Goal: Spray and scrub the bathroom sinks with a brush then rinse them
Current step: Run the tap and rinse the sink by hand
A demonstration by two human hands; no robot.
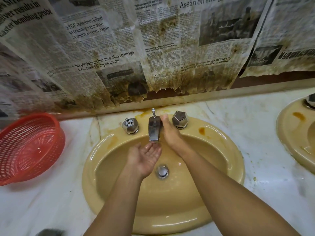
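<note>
A yellow-beige oval sink [221,167] fills the middle of the view, with orange stains on its rim and a metal drain [162,171] in the bowl. A chrome spout [154,132] stands at the back between two faceted metal knobs [130,126] [179,119]. My left hand [144,158] is cupped palm-up under the spout's mouth, fingers relaxed and wet. My right hand [168,132] lies against the right side of the spout, its fingers touching the metal near the base. Neither hand holds a brush or a spray bottle.
A red plastic mesh basket [29,147] lies tilted on the white marble counter [265,126] at the left. A second yellow sink [296,137] shows at the right edge. Stained, torn newspaper [119,57] covers the wall behind. A dark blurred object [49,232] is at the bottom left.
</note>
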